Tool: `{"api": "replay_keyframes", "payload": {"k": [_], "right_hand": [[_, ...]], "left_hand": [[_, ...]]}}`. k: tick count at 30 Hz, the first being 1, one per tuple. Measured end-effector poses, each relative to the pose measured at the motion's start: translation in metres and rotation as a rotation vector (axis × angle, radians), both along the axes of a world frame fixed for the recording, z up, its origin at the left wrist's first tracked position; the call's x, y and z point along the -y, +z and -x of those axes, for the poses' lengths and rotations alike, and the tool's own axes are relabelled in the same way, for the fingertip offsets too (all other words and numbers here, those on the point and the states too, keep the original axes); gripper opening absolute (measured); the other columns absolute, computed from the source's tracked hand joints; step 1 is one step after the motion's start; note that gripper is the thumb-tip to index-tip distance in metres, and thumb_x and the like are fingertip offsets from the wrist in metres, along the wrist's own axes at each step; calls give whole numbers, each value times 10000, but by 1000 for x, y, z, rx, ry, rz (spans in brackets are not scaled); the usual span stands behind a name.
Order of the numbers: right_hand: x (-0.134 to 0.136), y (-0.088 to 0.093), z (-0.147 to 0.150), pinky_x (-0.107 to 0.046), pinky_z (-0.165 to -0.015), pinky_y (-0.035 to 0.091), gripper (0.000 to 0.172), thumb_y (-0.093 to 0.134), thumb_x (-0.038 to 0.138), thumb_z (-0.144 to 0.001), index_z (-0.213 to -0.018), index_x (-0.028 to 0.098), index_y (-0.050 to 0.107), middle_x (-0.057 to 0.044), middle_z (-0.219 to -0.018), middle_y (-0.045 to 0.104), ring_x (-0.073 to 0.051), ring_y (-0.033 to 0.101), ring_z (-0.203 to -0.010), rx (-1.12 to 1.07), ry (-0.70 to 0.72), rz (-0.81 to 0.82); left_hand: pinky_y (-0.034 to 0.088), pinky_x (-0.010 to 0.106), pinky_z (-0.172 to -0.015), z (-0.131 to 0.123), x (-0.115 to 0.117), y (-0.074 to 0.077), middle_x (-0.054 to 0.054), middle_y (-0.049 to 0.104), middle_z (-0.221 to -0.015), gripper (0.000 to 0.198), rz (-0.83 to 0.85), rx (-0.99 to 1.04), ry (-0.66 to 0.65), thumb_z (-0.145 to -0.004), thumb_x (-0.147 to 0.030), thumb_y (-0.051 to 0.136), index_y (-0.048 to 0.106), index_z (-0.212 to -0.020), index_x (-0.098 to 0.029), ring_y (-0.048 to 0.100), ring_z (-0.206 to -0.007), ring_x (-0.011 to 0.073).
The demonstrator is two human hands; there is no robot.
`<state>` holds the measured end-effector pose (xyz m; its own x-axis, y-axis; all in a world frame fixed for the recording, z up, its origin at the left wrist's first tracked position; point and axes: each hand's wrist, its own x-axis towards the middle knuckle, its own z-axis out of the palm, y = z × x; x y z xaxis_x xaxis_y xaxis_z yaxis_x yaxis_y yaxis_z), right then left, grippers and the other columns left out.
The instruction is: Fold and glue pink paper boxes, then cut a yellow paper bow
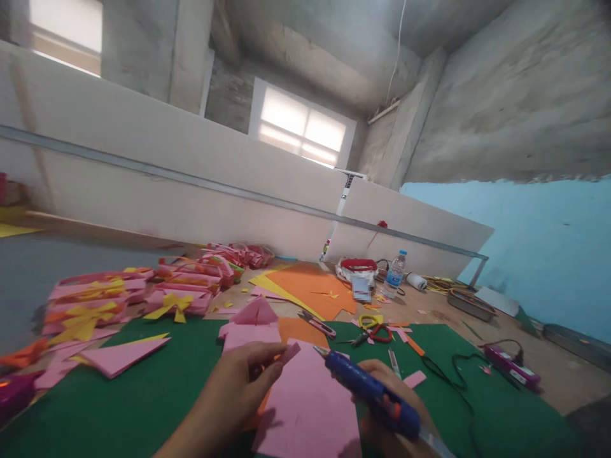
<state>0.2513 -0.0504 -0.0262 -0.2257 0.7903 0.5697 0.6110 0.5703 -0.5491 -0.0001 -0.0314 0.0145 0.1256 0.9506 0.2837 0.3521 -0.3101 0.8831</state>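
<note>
Pinched between the thumb and fingers of my left hand (238, 385) is a small pink paper strip (290, 352). My right hand (398, 407) is wrapped round a blue glue gun (372, 391), its nozzle pointing left toward the strip, a short gap apart. A clear glue stick (434, 442) shows at the gun's rear end. Below both hands lies a flat pink paper sheet (310, 401), partly over an orange sheet (292, 330). Just beyond my left hand sits a folded pink paper piece (252, 323).
Scissors (370, 331) and a box cutter (317, 323) lie on the green mat (191, 362). Finished-looking pink paper bags (179, 299) with yellow bows line the left. Toward the back right stands a water bottle (395, 275). A cable runs to a purple power strip (513, 367).
</note>
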Motion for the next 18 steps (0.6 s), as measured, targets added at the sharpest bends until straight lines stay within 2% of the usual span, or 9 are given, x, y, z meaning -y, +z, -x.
{"api": "replay_keyframes", "payload": {"k": [2,4,6,9,12,14,18], "right_hand": [[-4,-1,9,-280,-653,491,504,422,699,-744,-773,241,630,-72,-857,629,-202,605,-747,-21,100,-17],[-8,-1,10,-247,-628,480,500,389,674,-786,-750,237,629,-58,-833,629,-180,609,-728,-15,118,-26],[-8,-1,9,-231,-601,468,513,371,666,-799,-706,226,618,-52,-801,628,-169,607,-705,-20,90,-25],[-3,1,10,-245,-634,464,445,477,638,-749,-700,215,606,-61,-838,628,-187,602,-746,11,33,23],[4,6,15,-249,-653,467,283,564,496,-745,-709,218,602,-59,-884,633,-196,602,-776,36,-8,108],[6,9,18,-239,-658,472,196,540,394,-788,-727,221,607,-52,-876,639,-190,607,-783,1,-42,156],[2,10,20,-213,-667,478,164,487,261,-825,-749,227,628,-32,-849,650,-171,621,-786,-83,-89,233]], "left_hand": [[425,274,-634,0,3,3,38,719,-761,328,-42,-45,23,-736,-460,553,744,-883,-237,586,-695,205],[414,274,-623,-1,4,4,37,719,-763,314,-63,-59,31,-750,-442,542,739,-896,-245,585,-681,202],[401,270,-605,-1,4,4,31,719,-765,289,-91,-48,33,-760,-413,540,737,-895,-251,578,-660,193],[396,265,-597,-1,4,3,28,724,-791,275,-89,-44,-10,-774,-406,536,732,-886,-249,580,-668,189],[400,263,-603,0,5,3,29,730,-813,277,-65,-90,-59,-788,-413,528,726,-882,-243,584,-677,188],[400,261,-603,0,5,4,31,733,-818,271,-64,-115,-73,-796,-406,521,726,-860,-241,586,-682,189],[411,255,-596,0,4,4,29,738,-847,257,-71,-126,-77,-795,-382,523,726,-878,-248,599,-696,189]]}}
